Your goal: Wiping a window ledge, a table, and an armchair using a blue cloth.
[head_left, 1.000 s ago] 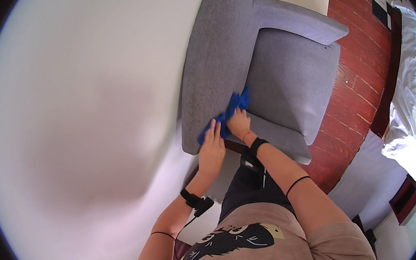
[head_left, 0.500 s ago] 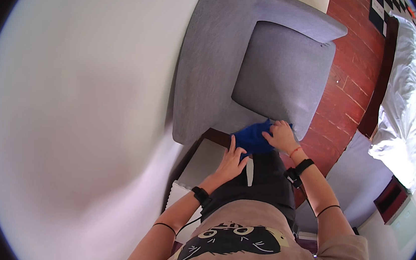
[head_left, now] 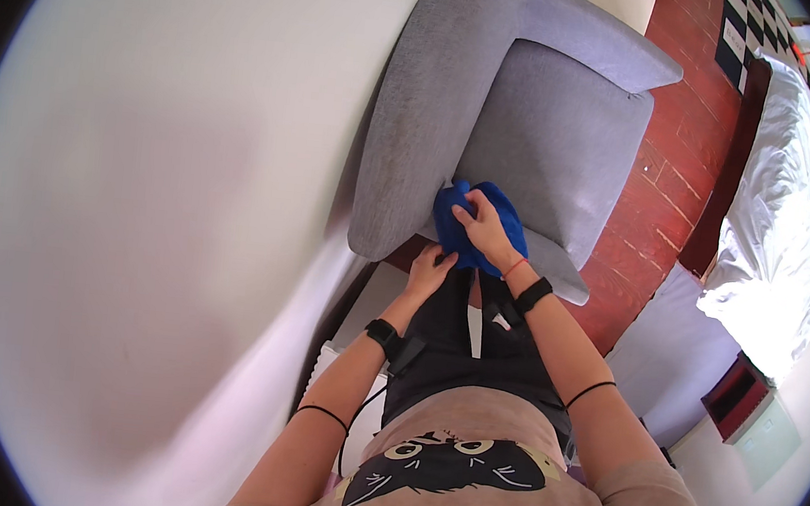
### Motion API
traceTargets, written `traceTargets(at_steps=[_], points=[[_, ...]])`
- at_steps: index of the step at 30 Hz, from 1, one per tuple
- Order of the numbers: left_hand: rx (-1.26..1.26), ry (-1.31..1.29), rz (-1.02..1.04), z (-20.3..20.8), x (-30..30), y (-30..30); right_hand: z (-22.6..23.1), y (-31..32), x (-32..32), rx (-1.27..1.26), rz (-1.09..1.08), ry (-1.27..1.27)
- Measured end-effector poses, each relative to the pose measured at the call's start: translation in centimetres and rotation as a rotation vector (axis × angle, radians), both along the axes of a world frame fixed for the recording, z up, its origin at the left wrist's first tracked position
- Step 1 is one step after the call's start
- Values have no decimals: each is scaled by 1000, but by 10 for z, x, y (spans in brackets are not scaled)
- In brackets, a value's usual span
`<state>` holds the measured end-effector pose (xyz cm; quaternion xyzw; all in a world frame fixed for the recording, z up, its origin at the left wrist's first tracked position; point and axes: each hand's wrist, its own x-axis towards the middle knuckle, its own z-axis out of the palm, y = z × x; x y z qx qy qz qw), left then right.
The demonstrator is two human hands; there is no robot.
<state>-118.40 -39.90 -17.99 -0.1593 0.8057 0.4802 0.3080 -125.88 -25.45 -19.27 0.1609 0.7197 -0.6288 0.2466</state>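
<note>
A blue cloth lies bunched over the near arm of the grey armchair, close to the backrest. On top of it is my right hand, its thumb and fingers bent round a fold. My left hand is lower and to the left, fingers curled at the cloth's near left edge. What the left fingertips pinch is partly hidden. Both wrists carry black bands with small devices.
A white wall runs along the left. Reddish floor lies to the right, beside a bed with white bedding. A white cabinet-like piece stands beside my left forearm. My legs in dark trousers are below the cloth.
My right hand has moved left across the cloth, toward the backrest. The cloth, stretched between both hands before, is now bunched further left. My left hand has shifted slightly left, its fingers more curled.
</note>
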Motion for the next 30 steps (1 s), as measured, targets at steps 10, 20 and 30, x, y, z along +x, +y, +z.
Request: traceTargets(at_steps=[10, 20, 30], points=[[278, 128, -334, 96, 35, 61, 99, 156, 24, -152, 138, -223], [483, 88, -217, 134, 65, 148, 175, 260, 32, -144, 411, -274], [-286, 431, 496, 66, 44, 98, 39, 171, -11, -32, 470, 116]])
